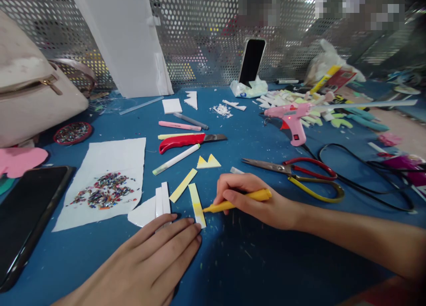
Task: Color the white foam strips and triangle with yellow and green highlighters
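My right hand grips a yellow marker whose tip touches a narrow strip partly coloured yellow. My left hand lies flat on the table, fingers stretched out, with fingertips at the lower end of that strip. Just above the left fingers are a white rounded piece and some white strips, partly covered by the hand. Another yellow strip lies to the upper left of the one being coloured. Farther up sits a zigzag piece with yellow tips.
A red-handled knife lies among several markers. To the right are scissors and a pink glue gun with its black cable. At left, paper bears glittery bits beside a phone. Another phone stands at the back.
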The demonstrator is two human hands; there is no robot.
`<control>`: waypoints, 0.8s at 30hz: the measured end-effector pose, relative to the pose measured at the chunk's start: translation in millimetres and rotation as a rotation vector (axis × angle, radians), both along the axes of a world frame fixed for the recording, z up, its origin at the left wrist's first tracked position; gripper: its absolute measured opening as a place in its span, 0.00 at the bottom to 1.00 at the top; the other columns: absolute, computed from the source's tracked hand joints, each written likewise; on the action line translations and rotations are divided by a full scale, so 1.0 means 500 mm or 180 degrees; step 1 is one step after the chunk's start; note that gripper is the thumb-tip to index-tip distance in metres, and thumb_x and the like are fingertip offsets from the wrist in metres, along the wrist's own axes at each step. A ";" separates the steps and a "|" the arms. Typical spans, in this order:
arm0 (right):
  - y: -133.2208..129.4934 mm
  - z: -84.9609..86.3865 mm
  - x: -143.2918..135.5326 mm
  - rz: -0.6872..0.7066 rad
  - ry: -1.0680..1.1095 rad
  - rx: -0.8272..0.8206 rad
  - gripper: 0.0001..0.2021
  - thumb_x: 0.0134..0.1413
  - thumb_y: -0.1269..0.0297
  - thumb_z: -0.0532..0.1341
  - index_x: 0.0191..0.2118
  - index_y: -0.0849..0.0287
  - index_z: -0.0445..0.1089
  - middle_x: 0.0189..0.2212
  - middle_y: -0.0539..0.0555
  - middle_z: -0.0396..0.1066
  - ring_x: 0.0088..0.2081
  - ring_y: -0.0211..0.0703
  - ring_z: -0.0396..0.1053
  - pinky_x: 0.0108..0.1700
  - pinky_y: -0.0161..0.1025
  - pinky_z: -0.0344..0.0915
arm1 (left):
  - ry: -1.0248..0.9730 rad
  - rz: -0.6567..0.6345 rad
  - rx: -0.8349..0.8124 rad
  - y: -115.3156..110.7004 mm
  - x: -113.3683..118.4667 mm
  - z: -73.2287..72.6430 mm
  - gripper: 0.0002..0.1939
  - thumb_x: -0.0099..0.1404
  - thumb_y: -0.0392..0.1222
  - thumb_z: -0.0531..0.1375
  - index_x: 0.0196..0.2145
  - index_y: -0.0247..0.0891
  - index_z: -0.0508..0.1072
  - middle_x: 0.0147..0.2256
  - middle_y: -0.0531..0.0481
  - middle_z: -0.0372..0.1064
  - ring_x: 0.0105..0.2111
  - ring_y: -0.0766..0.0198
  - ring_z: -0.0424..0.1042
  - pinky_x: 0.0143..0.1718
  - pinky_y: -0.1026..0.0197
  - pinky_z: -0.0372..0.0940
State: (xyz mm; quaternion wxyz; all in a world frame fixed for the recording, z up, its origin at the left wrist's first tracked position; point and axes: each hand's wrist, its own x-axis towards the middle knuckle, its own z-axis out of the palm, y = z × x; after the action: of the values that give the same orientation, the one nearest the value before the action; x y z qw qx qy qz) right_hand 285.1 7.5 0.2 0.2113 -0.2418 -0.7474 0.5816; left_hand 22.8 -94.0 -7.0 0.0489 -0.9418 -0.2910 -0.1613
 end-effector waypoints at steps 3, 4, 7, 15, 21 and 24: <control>-0.001 0.000 0.000 0.0155 0.0000 -0.0098 0.16 0.70 0.59 0.55 0.34 0.64 0.70 0.30 0.52 0.69 0.30 0.34 0.68 0.31 0.30 0.64 | -0.0251 0.0156 0.0012 -0.007 0.000 -0.016 0.21 0.78 0.35 0.44 0.56 0.40 0.74 0.55 0.55 0.72 0.56 0.67 0.68 0.70 0.59 0.39; -0.001 0.000 0.000 0.0151 0.0014 -0.0092 0.16 0.70 0.59 0.55 0.34 0.64 0.70 0.31 0.52 0.69 0.30 0.35 0.68 0.32 0.30 0.64 | -0.0245 0.0154 0.0010 -0.007 0.000 -0.017 0.21 0.78 0.35 0.44 0.56 0.40 0.74 0.55 0.55 0.72 0.56 0.66 0.68 0.70 0.59 0.39; -0.001 0.002 0.000 0.0075 0.0011 -0.0047 0.14 0.70 0.60 0.55 0.35 0.64 0.70 0.32 0.53 0.70 0.32 0.35 0.69 0.33 0.30 0.64 | 0.0021 0.0024 -0.0034 -0.002 0.001 -0.007 0.20 0.77 0.35 0.46 0.57 0.40 0.73 0.55 0.56 0.73 0.55 0.67 0.69 0.70 0.61 0.39; 0.001 0.003 0.000 0.0099 -0.0098 -0.0015 0.14 0.69 0.58 0.57 0.36 0.64 0.70 0.32 0.53 0.71 0.31 0.35 0.68 0.33 0.31 0.63 | -0.0237 0.0292 -0.0003 -0.006 0.008 -0.015 0.19 0.76 0.38 0.47 0.55 0.38 0.74 0.54 0.52 0.73 0.56 0.65 0.68 0.70 0.59 0.40; 0.001 0.001 -0.001 0.0077 -0.0127 -0.0024 0.15 0.69 0.57 0.57 0.35 0.64 0.69 0.32 0.53 0.71 0.31 0.36 0.68 0.32 0.31 0.63 | -0.0361 0.0351 -0.0037 -0.010 0.006 -0.021 0.20 0.74 0.36 0.47 0.55 0.40 0.74 0.53 0.54 0.72 0.55 0.66 0.67 0.70 0.60 0.40; 0.002 0.002 -0.001 0.0179 -0.0163 -0.0086 0.16 0.67 0.55 0.58 0.33 0.64 0.69 0.30 0.53 0.70 0.29 0.35 0.68 0.30 0.31 0.61 | -0.0361 0.0365 -0.0062 -0.011 0.007 -0.017 0.19 0.75 0.36 0.47 0.55 0.40 0.74 0.52 0.53 0.73 0.55 0.65 0.67 0.70 0.60 0.40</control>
State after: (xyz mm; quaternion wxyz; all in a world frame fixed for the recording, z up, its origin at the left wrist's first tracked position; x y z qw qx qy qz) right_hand 284.5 8.6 1.0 0.1724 -0.2383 -0.7512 0.5910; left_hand 26.2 -99.4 -15.5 0.0323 -0.9133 -0.3483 -0.2085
